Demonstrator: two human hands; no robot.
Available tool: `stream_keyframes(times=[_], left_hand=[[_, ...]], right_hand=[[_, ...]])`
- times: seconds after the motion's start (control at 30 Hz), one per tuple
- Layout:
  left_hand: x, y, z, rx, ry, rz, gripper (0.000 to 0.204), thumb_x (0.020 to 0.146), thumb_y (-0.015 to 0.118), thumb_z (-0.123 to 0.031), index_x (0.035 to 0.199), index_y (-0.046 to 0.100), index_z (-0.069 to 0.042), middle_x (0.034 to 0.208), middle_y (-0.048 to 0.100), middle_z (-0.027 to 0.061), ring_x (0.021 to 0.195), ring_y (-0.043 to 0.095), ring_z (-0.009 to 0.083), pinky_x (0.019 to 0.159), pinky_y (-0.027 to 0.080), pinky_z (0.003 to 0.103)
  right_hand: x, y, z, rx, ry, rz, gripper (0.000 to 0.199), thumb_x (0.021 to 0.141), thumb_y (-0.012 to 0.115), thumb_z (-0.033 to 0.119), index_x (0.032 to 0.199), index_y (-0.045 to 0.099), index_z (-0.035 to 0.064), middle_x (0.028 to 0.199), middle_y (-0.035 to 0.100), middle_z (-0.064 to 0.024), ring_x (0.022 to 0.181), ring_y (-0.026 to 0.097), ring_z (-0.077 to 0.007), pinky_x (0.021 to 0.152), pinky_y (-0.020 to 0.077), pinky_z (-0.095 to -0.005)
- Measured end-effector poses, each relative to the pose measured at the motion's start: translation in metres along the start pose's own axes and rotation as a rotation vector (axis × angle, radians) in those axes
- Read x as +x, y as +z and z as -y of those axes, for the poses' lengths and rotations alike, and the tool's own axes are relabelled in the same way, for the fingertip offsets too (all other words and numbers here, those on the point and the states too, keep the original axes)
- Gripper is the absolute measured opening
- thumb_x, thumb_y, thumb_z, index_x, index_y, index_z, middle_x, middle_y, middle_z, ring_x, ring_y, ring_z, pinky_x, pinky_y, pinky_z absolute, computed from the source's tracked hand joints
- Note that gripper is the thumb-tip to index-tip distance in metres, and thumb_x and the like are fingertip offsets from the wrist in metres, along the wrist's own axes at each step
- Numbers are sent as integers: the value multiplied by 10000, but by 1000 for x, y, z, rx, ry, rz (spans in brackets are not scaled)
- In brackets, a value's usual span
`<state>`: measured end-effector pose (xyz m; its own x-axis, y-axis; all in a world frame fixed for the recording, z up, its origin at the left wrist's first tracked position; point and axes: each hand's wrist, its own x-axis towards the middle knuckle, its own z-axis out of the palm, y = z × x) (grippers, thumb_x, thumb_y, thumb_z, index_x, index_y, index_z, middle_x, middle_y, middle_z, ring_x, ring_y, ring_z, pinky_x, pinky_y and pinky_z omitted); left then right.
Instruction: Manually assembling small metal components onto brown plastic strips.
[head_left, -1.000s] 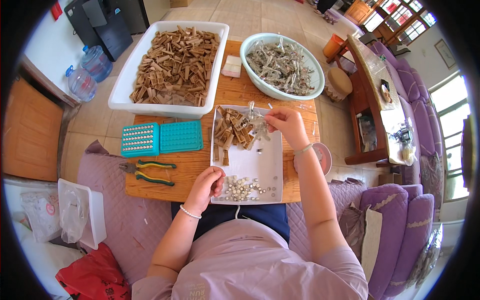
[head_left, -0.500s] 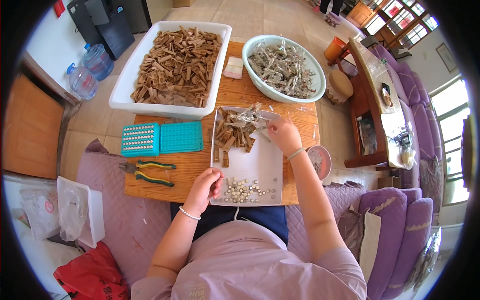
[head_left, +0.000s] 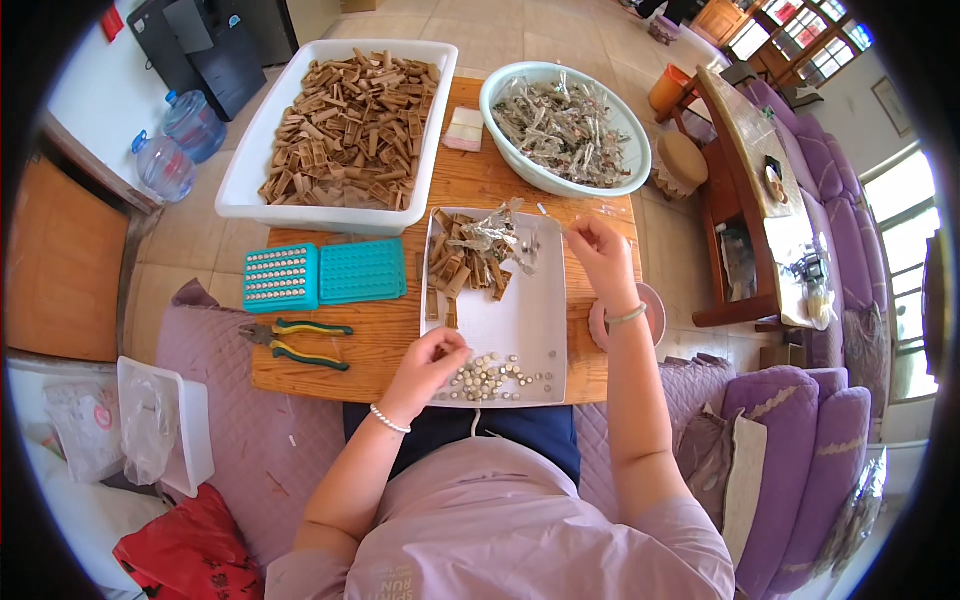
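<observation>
My left hand [head_left: 428, 372] is over the near left part of a shallow white tray [head_left: 535, 325], fingers pinched together beside a scatter of small round silvery discs [head_left: 492, 378] like button cells. Whatever its fingertips hold is too small to make out. Just past the tray's right edge is my right hand [head_left: 606, 262], with thumb and fingers drawn together; I cannot make out anything in them. In the far left of the tray lie brown plastic pieces [head_left: 455, 270], with a bundle of clear-wrapped parts [head_left: 490, 232] on top.
A white tub [head_left: 230, 195] of brown pieces and a pale blue basin [head_left: 495, 120] of clear-wrapped parts stand at the back. Two teal racks [head_left: 360, 272], one filled with silvery discs, and pliers [head_left: 300, 345] lie left. A pink bowl [head_left: 653, 310] is under my right wrist.
My right hand has moved right and slightly up, away from the wrapped parts to outside the tray. My left hand has shifted right, over the discs' edge, with its fingers pinched.
</observation>
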<state>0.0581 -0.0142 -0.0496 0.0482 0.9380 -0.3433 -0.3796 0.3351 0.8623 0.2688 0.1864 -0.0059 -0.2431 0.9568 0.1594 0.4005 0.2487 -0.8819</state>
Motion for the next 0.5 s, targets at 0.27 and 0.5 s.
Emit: stream_keyframes(times=[0.27,0.5], left_hand=[[77,44,8,1311,619,-62,107,818,584,-135,903,615,-77,841,592,98,625,617,271,554,490,385],[133,40,9,1883,583,120,80,805,545,-103,869,576,-68,891,571,87,662,640,249,522,512,371]], right_hand=[[-6,-5,8,-139,-75,-47,91,802,642,68,831,624,-17,648,576,-43,593,516,-81,566,443,-236],[-19,9,-6,-42,-43,-119,110,793,663,78,813,617,-19,673,587,-50,591,522,-88,572,453,-249]])
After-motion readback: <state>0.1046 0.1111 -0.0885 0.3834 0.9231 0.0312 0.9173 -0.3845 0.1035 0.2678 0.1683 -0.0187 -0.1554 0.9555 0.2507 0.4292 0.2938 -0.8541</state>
